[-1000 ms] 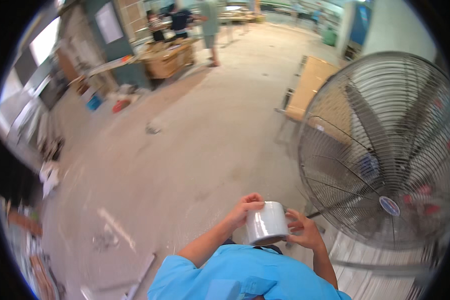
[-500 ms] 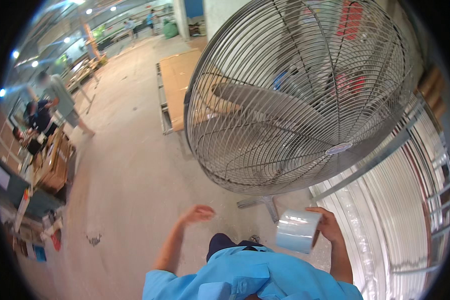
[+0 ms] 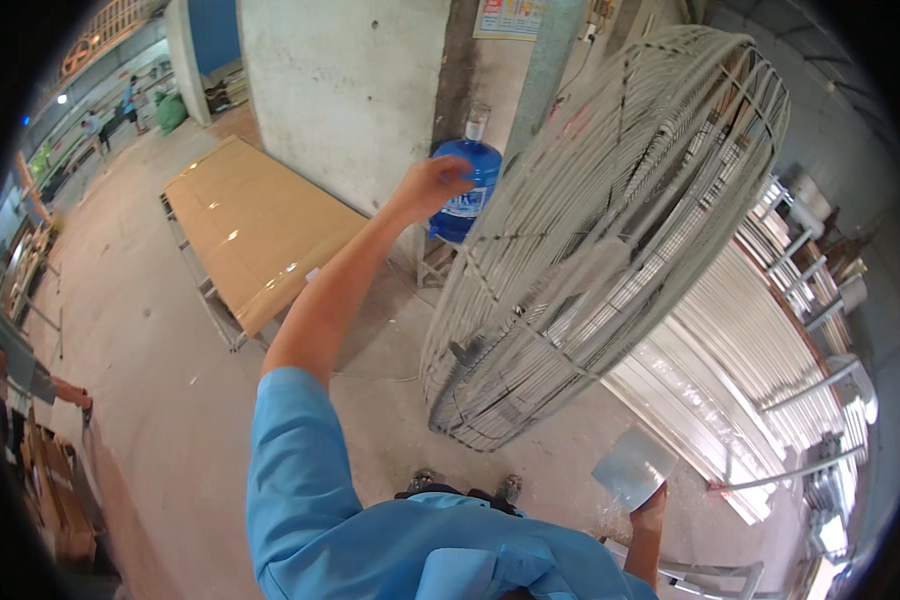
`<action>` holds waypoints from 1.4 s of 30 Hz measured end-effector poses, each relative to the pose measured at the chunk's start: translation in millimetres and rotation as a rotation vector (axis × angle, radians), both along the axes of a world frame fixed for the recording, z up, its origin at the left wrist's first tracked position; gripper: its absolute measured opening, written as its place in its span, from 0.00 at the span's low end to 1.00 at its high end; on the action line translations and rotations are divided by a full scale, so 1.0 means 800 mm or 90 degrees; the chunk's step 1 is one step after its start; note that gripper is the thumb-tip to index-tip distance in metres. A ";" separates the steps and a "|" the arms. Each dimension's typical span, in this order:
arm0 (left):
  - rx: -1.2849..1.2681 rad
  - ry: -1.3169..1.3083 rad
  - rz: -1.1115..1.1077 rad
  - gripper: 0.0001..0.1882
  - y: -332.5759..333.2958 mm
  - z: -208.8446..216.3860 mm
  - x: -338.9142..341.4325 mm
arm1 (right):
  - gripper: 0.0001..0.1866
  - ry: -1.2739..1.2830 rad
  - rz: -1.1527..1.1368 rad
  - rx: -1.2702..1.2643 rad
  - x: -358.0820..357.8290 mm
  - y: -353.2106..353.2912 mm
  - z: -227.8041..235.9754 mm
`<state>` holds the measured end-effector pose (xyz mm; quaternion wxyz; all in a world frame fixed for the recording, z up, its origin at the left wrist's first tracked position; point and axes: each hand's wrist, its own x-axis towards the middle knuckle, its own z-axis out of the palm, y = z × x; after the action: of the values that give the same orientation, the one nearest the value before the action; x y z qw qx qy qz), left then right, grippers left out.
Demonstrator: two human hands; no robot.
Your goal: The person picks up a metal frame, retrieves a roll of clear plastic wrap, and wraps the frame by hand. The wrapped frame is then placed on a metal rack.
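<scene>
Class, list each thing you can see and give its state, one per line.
Left hand: raised, fingers bent; contact unclear
Right hand: gripping the roll
Roll: held, tilted
Fan: caged; running or not, unclear
Blue water bottle: upright, partly hidden
Cardboard sheet: lying flat

Blue water jug [image 3: 484, 174] at 12 o'clock carries a white-and-blue label [image 3: 466, 203]; lettering visible but blurred. Farther out at 12, poster [image 3: 510, 20] with coloured print; too small to read.
</scene>
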<state>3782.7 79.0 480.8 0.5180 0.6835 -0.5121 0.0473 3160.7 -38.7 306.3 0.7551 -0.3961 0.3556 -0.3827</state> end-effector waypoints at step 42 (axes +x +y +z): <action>-0.119 -0.038 -0.192 0.16 -0.181 0.011 0.041 | 0.14 0.038 -0.297 -0.018 0.023 0.177 -0.019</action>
<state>3815.4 -66.2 489.4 0.5652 0.5458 -0.6175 0.0370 3179.3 103.1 291.3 0.6300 -0.3249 0.4542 -0.5397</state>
